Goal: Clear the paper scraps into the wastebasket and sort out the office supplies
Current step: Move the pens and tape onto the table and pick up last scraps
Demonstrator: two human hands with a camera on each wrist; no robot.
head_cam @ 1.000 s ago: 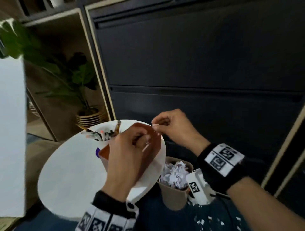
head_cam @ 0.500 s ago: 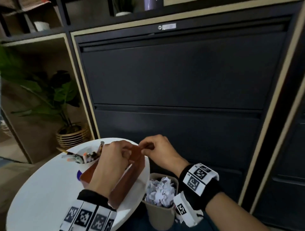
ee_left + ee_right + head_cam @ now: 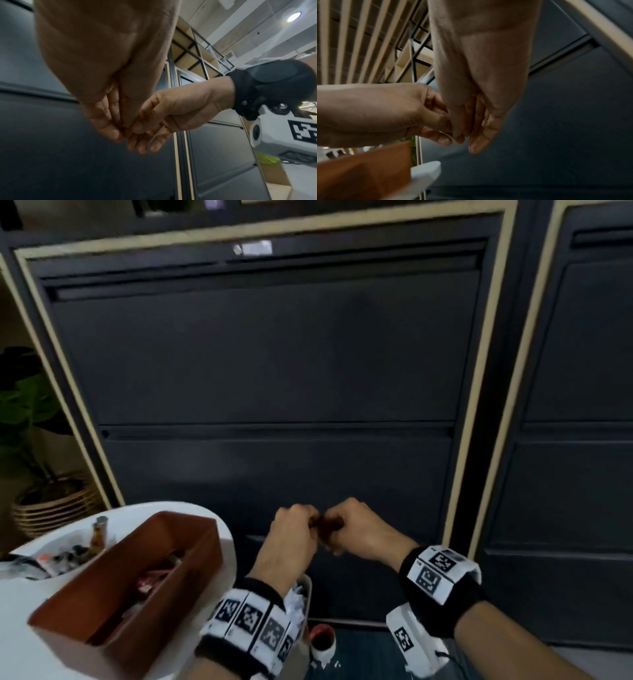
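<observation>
Fingertips of left hand (image 3: 293, 529) and right hand (image 3: 356, 530) meet, pinching something small (too blurred to identify) between them.

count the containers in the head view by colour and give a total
brown: 1, the open box on the table
white: 2, the pen cup on the table and the small red-lidded tub on the floor
tan: 1, the wastebasket holding paper scraps
total: 4

The head view is dim and soft, its dark cabinet (image 3: 274, 354) fronts bowed by wide-angle distortion, the brown tray (image 3: 113, 594) smeared by motion blur. In the left wrist view a ceiling lamp (image 3: 294, 16) glares at the top right corner; both wrist views are blurred close up
</observation>
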